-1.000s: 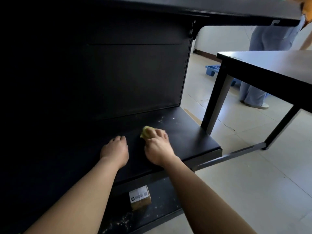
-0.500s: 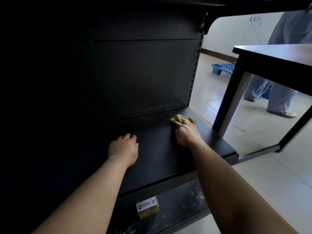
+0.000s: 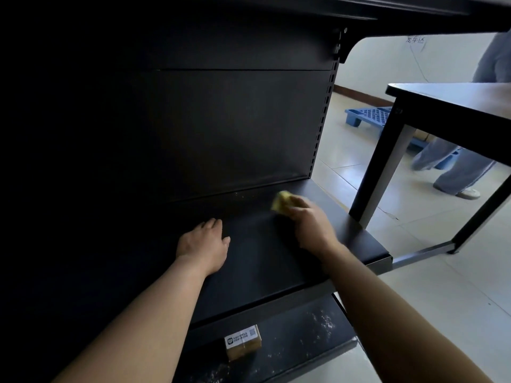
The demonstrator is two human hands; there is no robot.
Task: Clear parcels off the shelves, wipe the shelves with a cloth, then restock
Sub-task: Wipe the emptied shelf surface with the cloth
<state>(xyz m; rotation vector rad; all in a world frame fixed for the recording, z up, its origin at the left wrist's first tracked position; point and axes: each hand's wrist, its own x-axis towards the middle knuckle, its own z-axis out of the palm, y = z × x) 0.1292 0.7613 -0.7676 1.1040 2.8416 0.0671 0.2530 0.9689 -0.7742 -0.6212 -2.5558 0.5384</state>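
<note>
Yellow cloth (image 3: 279, 201): soft, light, crumples easily (we judge); best bunched under our right hand (image 3: 311, 223), whose fingers (image 3: 300, 203) curl over it.

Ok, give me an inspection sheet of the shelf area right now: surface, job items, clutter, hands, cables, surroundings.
Surface: black shelf, pale specks near its back edge.
Job's things: yellow cloth on that shelf; one labelled parcel on the bottom shelf.
Clutter: white dust specks on the bottom shelf.
Hands: right hand grips the cloth; left hand rests flat on the shelf.
Cables: nothing seen.
Surroundings: dark table at right, blue pallet on tiled floor, another person's legs beyond.
</note>
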